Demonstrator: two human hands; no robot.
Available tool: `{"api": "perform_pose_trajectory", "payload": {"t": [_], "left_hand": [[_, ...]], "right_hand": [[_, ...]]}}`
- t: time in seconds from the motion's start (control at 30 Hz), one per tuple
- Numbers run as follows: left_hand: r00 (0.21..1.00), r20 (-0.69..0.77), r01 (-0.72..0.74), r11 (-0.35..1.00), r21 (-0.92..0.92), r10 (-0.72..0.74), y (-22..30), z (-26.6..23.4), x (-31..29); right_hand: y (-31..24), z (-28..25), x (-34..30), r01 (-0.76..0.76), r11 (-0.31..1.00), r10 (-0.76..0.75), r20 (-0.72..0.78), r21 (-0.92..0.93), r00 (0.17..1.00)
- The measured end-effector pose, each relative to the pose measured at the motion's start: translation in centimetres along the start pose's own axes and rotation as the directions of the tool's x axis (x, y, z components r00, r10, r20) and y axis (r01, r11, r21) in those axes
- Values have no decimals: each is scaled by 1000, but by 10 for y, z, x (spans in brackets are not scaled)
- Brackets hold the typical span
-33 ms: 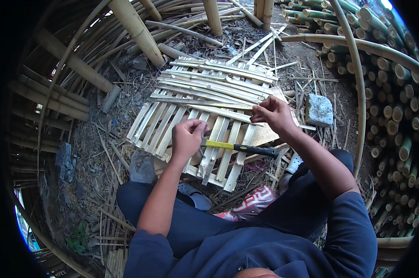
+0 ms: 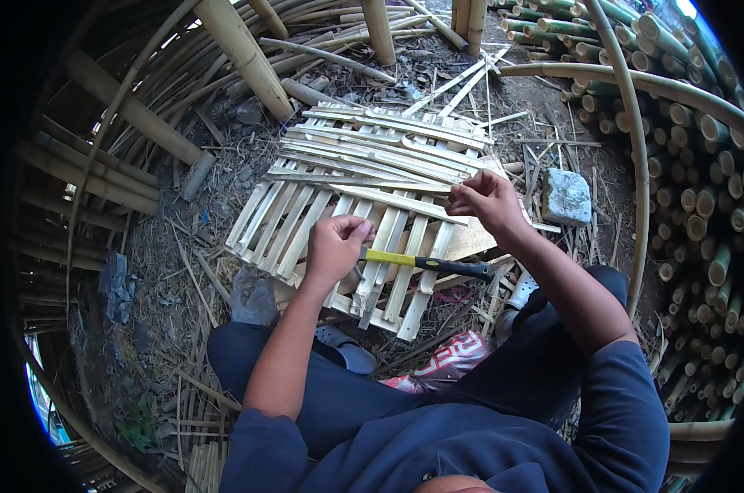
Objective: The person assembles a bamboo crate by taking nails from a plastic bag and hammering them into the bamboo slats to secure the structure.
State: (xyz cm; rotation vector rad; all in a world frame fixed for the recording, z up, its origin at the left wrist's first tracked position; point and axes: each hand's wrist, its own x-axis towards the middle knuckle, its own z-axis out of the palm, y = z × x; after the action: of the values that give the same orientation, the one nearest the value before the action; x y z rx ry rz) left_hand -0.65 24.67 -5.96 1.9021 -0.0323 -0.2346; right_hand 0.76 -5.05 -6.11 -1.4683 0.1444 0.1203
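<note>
A panel of pale split bamboo slats (image 2: pixel 261 218) lies on the ground before me, with several long bamboo strips (image 2: pixel 364 149) across its far part. Over its near left part is my left hand (image 2: pixel 337 246), thumb and fingertips pinched together. My right hand (image 2: pixel 489 201) hovers by the panel's right edge, close to the strip ends, its thumb and forefinger also pinched. What either pinch holds, if anything, is too small to make out. A hammer (image 2: pixel 429 263) with a yellow and black handle rests on the slats between my hands; my left hand partly hides its head end.
A pale stone block (image 2: pixel 567 197) sits right of the panel. Cut bamboo poles (image 2: pixel 701 201) are stacked at the right, and a bent pole (image 2: pixel 635 164) arches before them. Bamboo posts (image 2: pixel 244 57) stand at the far left. Near my legs lie a red and white bag (image 2: pixel 450 361) and clear plastic (image 2: pixel 253 297).
My left hand has shifted very slightly to the right. The right hand, slats and hammer look nearly the same.
</note>
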Motion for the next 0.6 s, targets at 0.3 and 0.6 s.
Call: {"api": "perform_pose_trajectory", "payload": {"t": [0.3, 0.6], "left_hand": [[964, -259, 41, 994, -105, -67, -13, -59, -1], [965, -253, -90, 993, -75, 69, -17, -45, 7]], "right_hand": [[-63, -55, 11, 209, 957, -157, -245, 204, 957], [-73, -79, 58, 246, 526, -355, 53, -814, 934]]}}
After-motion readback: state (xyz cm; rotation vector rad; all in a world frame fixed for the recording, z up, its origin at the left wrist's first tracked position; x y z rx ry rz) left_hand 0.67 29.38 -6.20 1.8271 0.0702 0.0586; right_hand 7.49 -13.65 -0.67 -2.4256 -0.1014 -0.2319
